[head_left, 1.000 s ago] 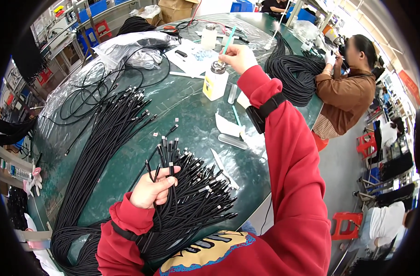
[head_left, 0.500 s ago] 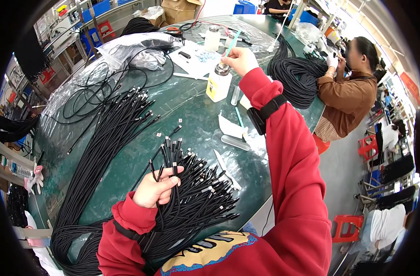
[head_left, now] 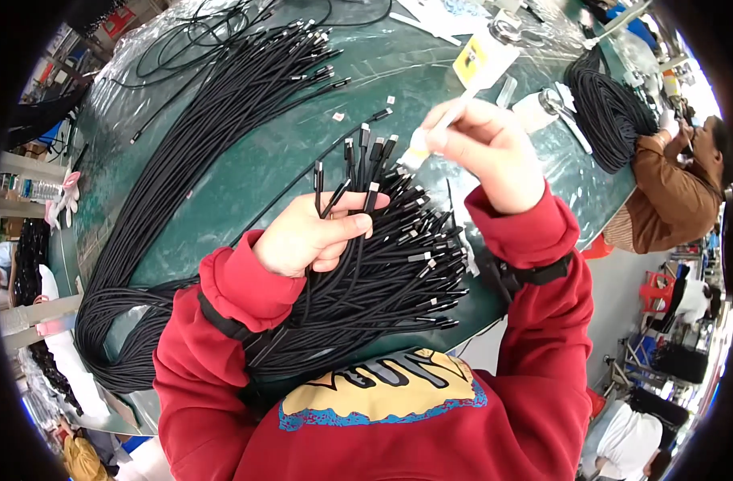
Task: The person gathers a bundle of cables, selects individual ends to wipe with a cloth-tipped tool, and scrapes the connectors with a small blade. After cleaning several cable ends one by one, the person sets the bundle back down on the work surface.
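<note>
My left hand is closed round several black cables, their metal-tipped plugs standing up above the fingers. One plug sticks out between my index finger and thumb. My right hand pinches a small brush with a pale handle and whitish tip. The tip hangs just to the right of the held plugs; whether it touches any plug I cannot tell. Below and right of my left hand spreads a thick bundle of black cable ends, looped round from the left side of the table.
A white bottle with a yellow label and metal top stands beyond my right hand. Another jar is to its right. A second fan of cable ends lies at far left. A co-worker sits at right by coiled cables.
My right hand has come back from the bottle toward the held plugs, bringing the brush. My left hand keeps its grip on the cables. The view has tilted down and shifted left.
</note>
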The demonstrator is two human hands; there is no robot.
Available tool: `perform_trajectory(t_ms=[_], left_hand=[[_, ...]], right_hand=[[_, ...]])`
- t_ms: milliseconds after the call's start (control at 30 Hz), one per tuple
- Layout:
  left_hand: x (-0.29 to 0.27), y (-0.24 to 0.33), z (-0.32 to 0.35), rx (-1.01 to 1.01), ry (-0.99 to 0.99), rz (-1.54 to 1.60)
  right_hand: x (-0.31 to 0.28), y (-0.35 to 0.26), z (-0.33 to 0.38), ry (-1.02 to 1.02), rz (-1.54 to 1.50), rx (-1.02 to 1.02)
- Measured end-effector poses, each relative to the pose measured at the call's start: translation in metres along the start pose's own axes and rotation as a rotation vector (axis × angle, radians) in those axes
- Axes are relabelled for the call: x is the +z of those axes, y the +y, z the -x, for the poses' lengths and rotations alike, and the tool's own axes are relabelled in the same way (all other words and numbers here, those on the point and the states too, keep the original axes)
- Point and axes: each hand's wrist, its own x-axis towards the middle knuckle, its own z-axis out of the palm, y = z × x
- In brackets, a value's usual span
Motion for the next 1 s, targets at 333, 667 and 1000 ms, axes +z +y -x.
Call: perform_trajectory(t_ms=[333,667,1000], left_hand=[[-0.002,-0.003,-0.001,-0.045,-0.032,-0.008],[0.000,-0.002,-0.004,-0.070,0.020,-0.004],[-0.001,-0.003,-0.004,-0.080,0.022,0.012]], right_hand=[[0.024,0.033,0.010,-0.062,0.099,0.001],[0.026,0.039,0.009,-0.117,0.377,-0.226],[0.026,0.043,0.008,-0.069,0.208,-0.170]])
